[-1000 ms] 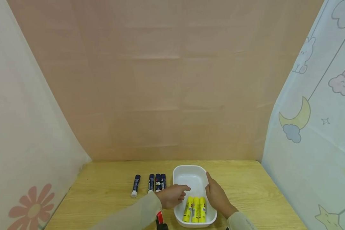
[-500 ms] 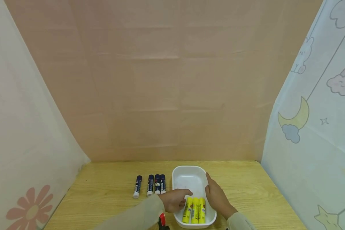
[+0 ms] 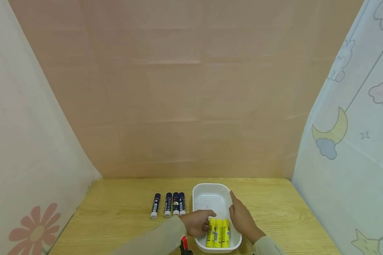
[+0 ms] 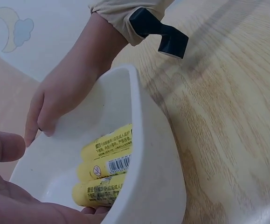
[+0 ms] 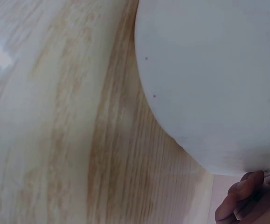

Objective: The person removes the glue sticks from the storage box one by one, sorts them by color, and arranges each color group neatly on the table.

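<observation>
A white plastic tub (image 3: 211, 203) stands on the table, with yellow glue sticks (image 3: 218, 233) lying side by side at its near end. My left hand (image 3: 196, 223) reaches over the tub's left side, thumb pointing out. Its fingertips touch the leftmost glue stick; in the left wrist view they show beside the lowest yellow stick (image 4: 100, 190). On the tub's right side, my right hand (image 3: 243, 219) holds the rim. In the right wrist view, curled fingers (image 5: 239, 191) show at the edge of the tub's white outer wall (image 5: 209, 88).
Several dark blue glue sticks with white ends lie left of the tub; the leftmost blue stick (image 3: 155, 206) sits slightly apart. The wooden table (image 3: 115, 212) is bounded by a brown backdrop (image 3: 191, 106) and printed side cloths (image 3: 354, 170).
My left hand has moved slightly right and nearer. The leftmost yellow glue stick, tilted before, now lies straighter against the other yellow ones. The right hand stays on the tub.
</observation>
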`<state>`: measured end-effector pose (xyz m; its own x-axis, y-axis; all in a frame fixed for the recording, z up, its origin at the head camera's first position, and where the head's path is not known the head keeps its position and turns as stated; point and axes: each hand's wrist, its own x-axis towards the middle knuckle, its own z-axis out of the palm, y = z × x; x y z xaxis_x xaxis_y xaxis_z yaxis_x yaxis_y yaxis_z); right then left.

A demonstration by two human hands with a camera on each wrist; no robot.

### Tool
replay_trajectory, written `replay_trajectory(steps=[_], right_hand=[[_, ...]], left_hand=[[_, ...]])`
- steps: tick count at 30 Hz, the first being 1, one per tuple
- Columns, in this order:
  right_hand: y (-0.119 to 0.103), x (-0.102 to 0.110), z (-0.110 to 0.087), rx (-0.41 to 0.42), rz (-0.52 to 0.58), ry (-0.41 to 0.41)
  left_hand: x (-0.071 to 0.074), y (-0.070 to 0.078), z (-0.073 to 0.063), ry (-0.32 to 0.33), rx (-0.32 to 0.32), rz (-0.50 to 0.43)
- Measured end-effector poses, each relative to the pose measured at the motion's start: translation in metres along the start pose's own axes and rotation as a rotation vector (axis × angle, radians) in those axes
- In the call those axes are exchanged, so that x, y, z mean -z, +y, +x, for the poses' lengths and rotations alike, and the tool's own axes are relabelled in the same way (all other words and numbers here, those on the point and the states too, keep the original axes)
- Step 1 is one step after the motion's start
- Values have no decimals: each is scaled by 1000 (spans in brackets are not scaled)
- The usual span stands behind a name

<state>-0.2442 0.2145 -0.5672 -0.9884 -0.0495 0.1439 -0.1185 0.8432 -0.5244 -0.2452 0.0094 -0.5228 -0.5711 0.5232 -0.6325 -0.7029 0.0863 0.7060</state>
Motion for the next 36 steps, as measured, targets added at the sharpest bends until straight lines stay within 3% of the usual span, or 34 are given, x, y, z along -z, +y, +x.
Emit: replay_trajectory(steps=[8,20,29,36], right_hand=[[1,1,1,3,-8,7],[-2,5,3,-2,-6,-4],[0,5,3,0,0,-3],[0,5,2,-13,7,-11]], left_hand=[[-4,-1,4,29,-11,-16],[-5,-2,13,111,-37,147],[-11,-8,17,150,-147,333],[-14,-12,23,203,-160,352]])
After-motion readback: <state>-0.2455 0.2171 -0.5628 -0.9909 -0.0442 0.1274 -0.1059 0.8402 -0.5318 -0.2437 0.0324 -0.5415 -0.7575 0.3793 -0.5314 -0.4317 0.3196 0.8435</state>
